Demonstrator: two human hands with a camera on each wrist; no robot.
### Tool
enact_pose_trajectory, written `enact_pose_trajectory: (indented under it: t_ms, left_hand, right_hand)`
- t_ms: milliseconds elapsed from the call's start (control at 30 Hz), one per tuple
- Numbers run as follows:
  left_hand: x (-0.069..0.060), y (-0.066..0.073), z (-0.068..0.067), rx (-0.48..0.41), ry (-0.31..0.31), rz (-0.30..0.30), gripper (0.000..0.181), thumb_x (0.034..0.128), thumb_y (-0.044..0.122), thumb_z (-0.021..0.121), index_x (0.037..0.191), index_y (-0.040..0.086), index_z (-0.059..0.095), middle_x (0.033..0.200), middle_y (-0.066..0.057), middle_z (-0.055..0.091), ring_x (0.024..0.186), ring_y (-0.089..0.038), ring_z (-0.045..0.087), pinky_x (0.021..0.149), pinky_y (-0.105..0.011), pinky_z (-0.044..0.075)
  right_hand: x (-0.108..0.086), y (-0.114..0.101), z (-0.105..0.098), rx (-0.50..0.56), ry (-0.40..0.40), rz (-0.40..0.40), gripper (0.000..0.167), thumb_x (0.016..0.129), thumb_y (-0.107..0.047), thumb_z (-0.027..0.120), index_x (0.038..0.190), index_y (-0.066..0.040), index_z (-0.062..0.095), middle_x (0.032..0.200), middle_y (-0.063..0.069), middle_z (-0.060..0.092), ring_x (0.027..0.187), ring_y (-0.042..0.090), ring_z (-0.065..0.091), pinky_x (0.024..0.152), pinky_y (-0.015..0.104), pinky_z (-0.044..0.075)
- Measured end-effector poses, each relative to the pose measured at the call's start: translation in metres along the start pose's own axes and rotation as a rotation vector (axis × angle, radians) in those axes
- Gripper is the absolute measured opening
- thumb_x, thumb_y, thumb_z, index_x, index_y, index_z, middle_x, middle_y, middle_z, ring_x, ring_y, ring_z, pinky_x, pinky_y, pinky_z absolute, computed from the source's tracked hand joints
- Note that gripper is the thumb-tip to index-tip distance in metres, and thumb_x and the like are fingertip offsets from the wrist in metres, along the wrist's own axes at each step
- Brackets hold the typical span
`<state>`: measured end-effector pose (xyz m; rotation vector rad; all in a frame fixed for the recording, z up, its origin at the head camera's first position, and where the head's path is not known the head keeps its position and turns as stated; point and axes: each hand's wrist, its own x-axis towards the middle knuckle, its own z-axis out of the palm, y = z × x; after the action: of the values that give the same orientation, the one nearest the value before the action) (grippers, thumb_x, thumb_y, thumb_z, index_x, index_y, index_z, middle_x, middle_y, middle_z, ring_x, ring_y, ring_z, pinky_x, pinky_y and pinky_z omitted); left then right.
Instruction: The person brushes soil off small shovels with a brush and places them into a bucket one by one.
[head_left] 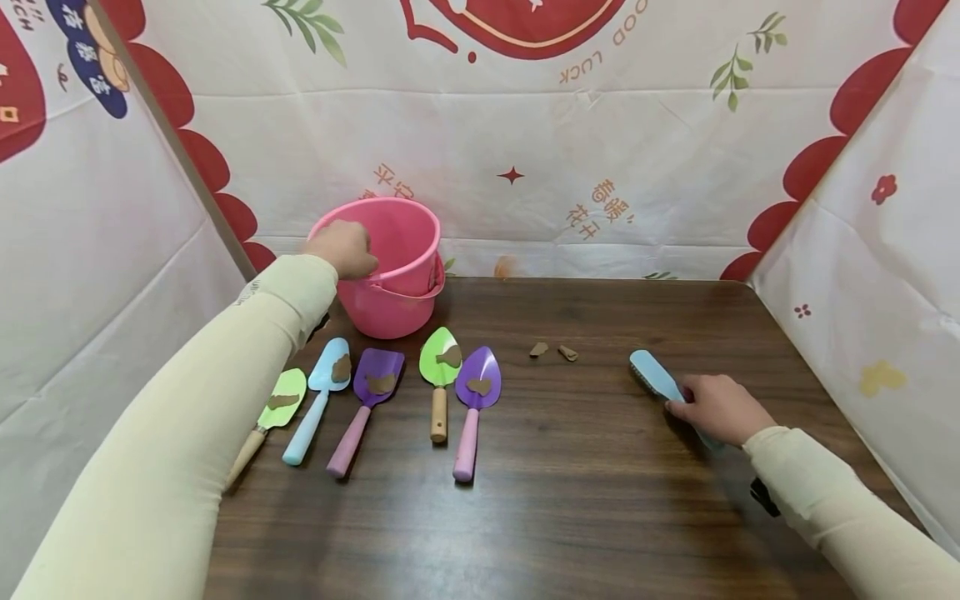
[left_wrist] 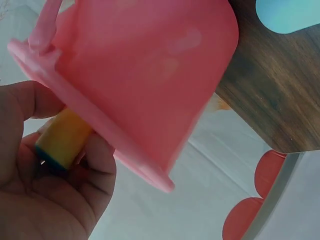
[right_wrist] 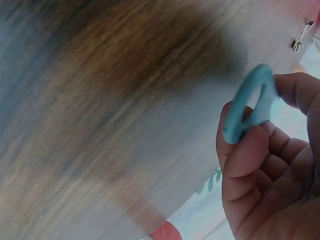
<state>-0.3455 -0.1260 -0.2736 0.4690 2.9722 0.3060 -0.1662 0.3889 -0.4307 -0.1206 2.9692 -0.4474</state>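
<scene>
At the pink bucket [head_left: 390, 308], my left hand [head_left: 342, 249] reaches over the rim. In the left wrist view its fingers grip a yellow piece [left_wrist: 65, 137] with a dark green end, partly hidden by the rim; its kind is unclear. On the right, my right hand [head_left: 720, 408] holds a light blue brush [head_left: 654, 373] by its handle, bristles facing down and left. The handle's looped end [right_wrist: 245, 105] shows between thumb and fingers in the right wrist view. Two brown scraps [head_left: 567, 353] lie on the table between bucket and brush.
Several small trowels lie before the bucket: a green one [head_left: 438, 415], a purple one [head_left: 467, 442], a purple flat-ended one [head_left: 351, 442], a light blue one [head_left: 306, 429] and another green one [head_left: 288, 385] beside my left sleeve. Each bears a brown scrap. Printed cloth [head_left: 510, 133] surrounds the wooden table [head_left: 570, 517].
</scene>
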Motion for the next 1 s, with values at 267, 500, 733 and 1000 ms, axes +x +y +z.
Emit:
enact_pose_trajectory:
  t_ms: [267,500,733,1000]
  left_hand:
    - [0.001,0.014,0.005,-0.011,-0.044,0.03,0.032,0.0925,0.02,0.057,0.063,0.011,0.05,0.053,0.001,0.04,0.05,-0.015,0.042,0.054,-0.03,0.037]
    - [-0.001,0.019,0.007,-0.009,-0.052,0.062,0.034,0.0975,0.027,0.053,0.068,0.01,0.055,0.057,0.0,0.046,0.055,-0.016,0.047,0.058,-0.032,0.04]
    - [-0.006,0.025,0.005,-0.016,-0.033,0.074,0.025,0.0964,0.022,0.053,0.078,0.007,0.059,0.066,-0.004,0.052,0.062,-0.02,0.051,0.063,-0.034,0.041]
    - [-0.009,0.031,0.001,-0.008,0.009,0.087,0.019,0.0951,0.023,0.055,0.09,0.006,0.062,0.078,-0.009,0.06,0.073,-0.025,0.056,0.068,-0.037,0.045]
  right_hand:
    - [0.002,-0.005,-0.003,-0.004,0.034,-0.026,0.026,0.09,-0.026,0.068,0.075,-0.011,0.053,0.063,0.0,0.046,0.056,0.016,0.044,0.051,0.033,0.035]
    - [0.003,-0.009,-0.003,0.006,0.037,-0.027,0.025,0.09,-0.026,0.068,0.077,-0.011,0.054,0.063,0.0,0.047,0.056,0.017,0.045,0.05,0.033,0.035]
    - [0.002,-0.011,-0.005,0.005,0.051,-0.038,0.025,0.09,-0.026,0.068,0.077,-0.011,0.053,0.063,0.0,0.047,0.056,0.016,0.045,0.05,0.033,0.035]
    - [0.002,-0.015,-0.004,0.01,0.053,-0.05,0.023,0.09,-0.026,0.068,0.079,-0.011,0.054,0.063,-0.001,0.048,0.056,0.016,0.045,0.051,0.033,0.035]
